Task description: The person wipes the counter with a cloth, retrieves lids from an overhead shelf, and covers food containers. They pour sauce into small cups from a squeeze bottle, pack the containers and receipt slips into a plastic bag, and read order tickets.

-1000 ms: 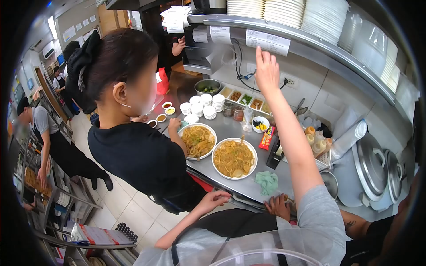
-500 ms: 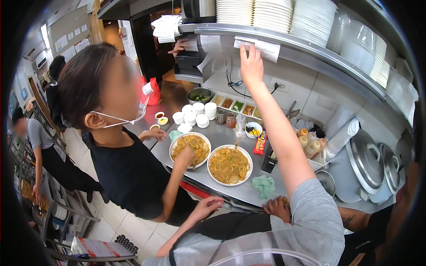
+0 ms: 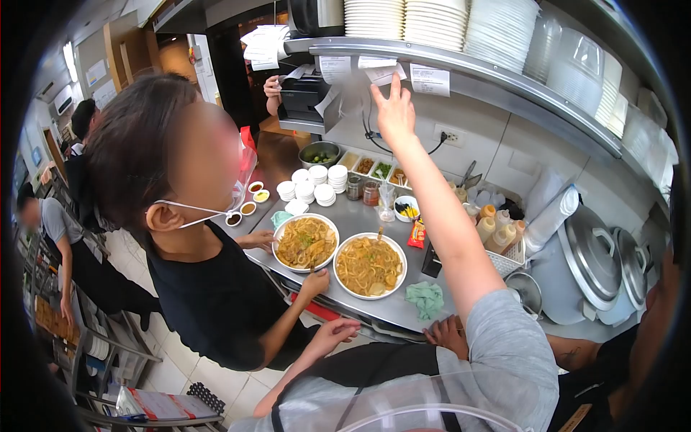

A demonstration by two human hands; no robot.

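My right hand point(image 3: 394, 115) is raised to the shelf's edge, fingers apart, one fingertip against a tilted printed order slip point(image 3: 383, 74). Other order slips point(image 3: 430, 80) hang along the same metal rail. Low in front of my body, my left hand point(image 3: 334, 338) holds nothing, its fingers loosely stretched out. Beyond it on the steel counter stand two round white dishes of noodles, a left noodle dish point(image 3: 306, 243) and a right noodle dish point(image 3: 370, 267). A co-worker in black has one hand point(image 3: 314, 283) at the left dish's rim and the other on its far side.
A green cloth point(image 3: 426, 300), a red packet point(image 3: 417, 233), stacked white cups point(image 3: 324, 194) and sauce bottles point(image 3: 497, 229) are on the counter. Big lidded pots point(image 3: 594, 259) stand right. Another person's hand point(image 3: 450, 336) rests at the counter edge. A hand is at the printer point(image 3: 301, 97).
My right hand has shifted slightly left and its fingers have spread; the slip beneath is now tilted. The co-worker's hand has moved from over the left noodles to the dish's rim.
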